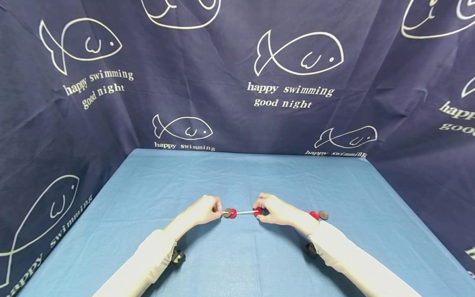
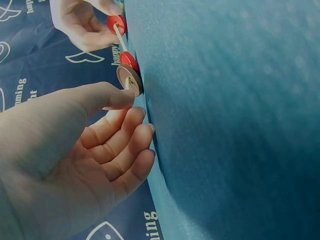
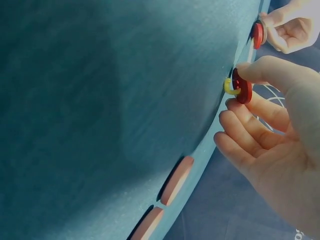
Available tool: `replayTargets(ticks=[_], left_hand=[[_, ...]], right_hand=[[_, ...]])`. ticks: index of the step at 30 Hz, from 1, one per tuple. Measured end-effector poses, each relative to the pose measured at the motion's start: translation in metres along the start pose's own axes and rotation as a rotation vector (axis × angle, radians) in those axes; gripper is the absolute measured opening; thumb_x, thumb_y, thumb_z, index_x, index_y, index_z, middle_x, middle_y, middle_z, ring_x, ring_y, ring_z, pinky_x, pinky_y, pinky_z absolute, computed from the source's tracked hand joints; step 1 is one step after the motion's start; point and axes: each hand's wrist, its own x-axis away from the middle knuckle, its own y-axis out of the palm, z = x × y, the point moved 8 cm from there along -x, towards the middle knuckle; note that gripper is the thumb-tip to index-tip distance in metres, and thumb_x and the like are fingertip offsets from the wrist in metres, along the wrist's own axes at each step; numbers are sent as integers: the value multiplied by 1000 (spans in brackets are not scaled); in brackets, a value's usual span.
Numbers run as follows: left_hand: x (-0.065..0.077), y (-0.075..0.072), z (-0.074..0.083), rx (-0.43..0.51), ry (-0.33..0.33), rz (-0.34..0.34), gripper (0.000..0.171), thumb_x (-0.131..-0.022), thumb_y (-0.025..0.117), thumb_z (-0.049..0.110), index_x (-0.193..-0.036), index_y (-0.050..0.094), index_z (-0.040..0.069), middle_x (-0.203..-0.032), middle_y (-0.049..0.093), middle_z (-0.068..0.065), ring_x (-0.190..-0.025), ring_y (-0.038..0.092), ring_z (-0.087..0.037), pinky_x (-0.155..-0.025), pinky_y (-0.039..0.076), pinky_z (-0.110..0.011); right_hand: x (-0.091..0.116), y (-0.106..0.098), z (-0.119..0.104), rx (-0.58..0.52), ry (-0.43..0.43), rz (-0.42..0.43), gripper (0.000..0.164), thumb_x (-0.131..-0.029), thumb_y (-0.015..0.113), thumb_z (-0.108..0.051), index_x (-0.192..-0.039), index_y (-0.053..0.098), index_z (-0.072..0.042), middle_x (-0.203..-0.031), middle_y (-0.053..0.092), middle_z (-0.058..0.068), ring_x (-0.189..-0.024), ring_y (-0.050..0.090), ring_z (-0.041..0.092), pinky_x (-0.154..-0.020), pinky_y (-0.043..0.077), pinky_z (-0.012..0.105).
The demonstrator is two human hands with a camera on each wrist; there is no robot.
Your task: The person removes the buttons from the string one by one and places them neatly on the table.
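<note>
A white cord (image 1: 245,213) stretches between the two hands, low over the blue cloth. My left hand (image 1: 208,209) pinches its left end between thumb and index finger, the other fingers loosely curled. Right beside those fingertips a brown button (image 1: 227,213) is threaded on the cord, with a red button (image 1: 233,213) against it. My right hand (image 1: 272,209) grips another red button (image 3: 243,92) by its rim between thumb and fingers. Out of this button's right-hand face pokes a bent yellow cord tip (image 3: 229,86).
To the right, by the right forearm, a loose red button (image 1: 314,215) and a brown button (image 1: 324,215) lie on the blue tablecloth (image 1: 237,255). Another red one is partly hidden behind the forearm. Dark blue fish-print curtains (image 1: 230,74) enclose the table's back and sides.
</note>
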Motion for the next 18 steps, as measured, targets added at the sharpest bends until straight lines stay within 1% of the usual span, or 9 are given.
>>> replayTargets(ticks=[5,12,18], left_hand=[[-1,0,0,2,-9,0,12,-76,62,2,-69,57,9,-60,51,6,-55,42,-2,-53,38,-17],[-1,1,-1,13,-21,-22,12,-77,62,2,-69,57,9,-61,51,6,-56,41,-3,-53,37,-18],[-1,2,-1,8,-26,-25,12,-78,62,2,-70,57,9,-61,50,6,-56,41,-4,-53,37,-18]], right_hand=[[1,0,2,4,2,5,11,-73,69,-5,-84,65,-5,-79,55,5,-72,53,16,-67,43,20],[4,-1,3,-4,-5,15,11,-73,70,-4,-84,65,-5,-79,55,6,-72,54,18,-66,43,21],[5,-1,4,-10,35,-6,12,-75,70,-5,-86,66,-6,-80,55,6,-72,54,19,-67,43,20]])
